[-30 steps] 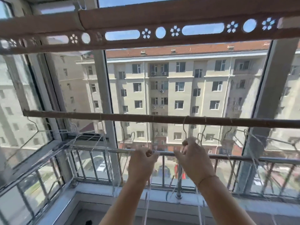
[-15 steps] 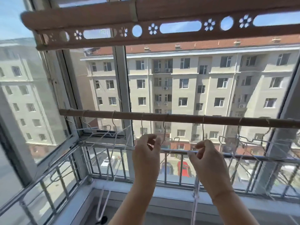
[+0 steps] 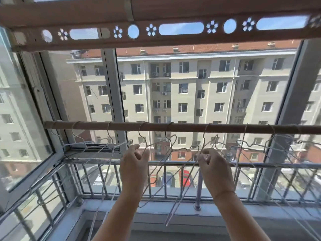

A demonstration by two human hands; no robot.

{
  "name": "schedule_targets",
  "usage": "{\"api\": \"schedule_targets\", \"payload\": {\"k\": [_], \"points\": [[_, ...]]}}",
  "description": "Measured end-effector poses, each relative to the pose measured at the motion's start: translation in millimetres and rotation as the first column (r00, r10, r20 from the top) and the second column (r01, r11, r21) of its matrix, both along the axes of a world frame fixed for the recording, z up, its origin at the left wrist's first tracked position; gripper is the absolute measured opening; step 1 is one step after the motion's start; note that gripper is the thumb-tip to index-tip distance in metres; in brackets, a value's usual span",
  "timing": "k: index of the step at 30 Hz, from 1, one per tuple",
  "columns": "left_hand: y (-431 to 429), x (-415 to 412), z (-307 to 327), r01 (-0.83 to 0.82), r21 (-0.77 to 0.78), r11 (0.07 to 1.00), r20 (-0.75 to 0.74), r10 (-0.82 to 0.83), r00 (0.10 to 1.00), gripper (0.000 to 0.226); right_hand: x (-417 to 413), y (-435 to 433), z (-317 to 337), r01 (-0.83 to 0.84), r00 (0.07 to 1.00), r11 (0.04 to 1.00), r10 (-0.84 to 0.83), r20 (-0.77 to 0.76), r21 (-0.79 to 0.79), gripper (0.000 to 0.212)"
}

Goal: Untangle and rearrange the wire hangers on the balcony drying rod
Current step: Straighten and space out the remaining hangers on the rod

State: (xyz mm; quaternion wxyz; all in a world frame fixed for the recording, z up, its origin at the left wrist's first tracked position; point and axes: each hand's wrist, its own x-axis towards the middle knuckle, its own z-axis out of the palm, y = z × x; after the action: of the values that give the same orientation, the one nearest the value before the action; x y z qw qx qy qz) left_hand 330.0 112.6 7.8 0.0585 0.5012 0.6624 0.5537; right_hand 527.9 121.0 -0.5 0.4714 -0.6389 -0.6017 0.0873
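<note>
1. Pale window frames (image 3: 112, 87) with clear glass span the balcony front.
2. A metal railing (image 3: 251, 165) runs along the sill below them.
3. A brown beam (image 3: 173, 13) with flower cut-outs crosses overhead.
4. Outside, a beige apartment block (image 3: 191, 94) with a red roof stands in bright sun; parked cars (image 3: 186, 177) below.

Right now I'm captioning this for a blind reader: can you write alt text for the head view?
A left hand and a right hand each pinch wire hangers hooked on a wooden rod across a balcony window. More hangers hang toward both ends, above a metal railing, with an apartment block beyond.
</note>
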Motion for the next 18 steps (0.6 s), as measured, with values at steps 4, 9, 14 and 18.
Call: {"api": "schedule_targets", "payload": {"k": [4, 9, 14, 18], "points": [[8, -2, 4, 0.009, -0.001, 1.0, -0.02, -0.009, 1.0, 0.025, -2, 10, 0, -0.023, 0.999, 1.0, 0.022, -0.041, -0.019, 0.024], [15, -8, 5, 0.018, -0.007, 1.0, -0.046, -0.018, 0.999, 0.025, -9, 17, 3, -0.06, 0.997, 0.996, 0.058, -0.042, -0.061, 0.021], [11, -4, 12, 0.066, -0.03, 0.997, -0.046, -0.067, 0.997, 0.034, -17, 14, 8, -0.171, 0.985, 0.98, 0.167, -0.048, -0.101, 0.022], [-15, 18, 26, 0.005, 0.15, 0.989, 0.005, -0.006, 1.0, 0.024, 0, -5, 19, -0.173, 0.982, 0.983, 0.168, -0.083, -0.059, 0.021]]}}
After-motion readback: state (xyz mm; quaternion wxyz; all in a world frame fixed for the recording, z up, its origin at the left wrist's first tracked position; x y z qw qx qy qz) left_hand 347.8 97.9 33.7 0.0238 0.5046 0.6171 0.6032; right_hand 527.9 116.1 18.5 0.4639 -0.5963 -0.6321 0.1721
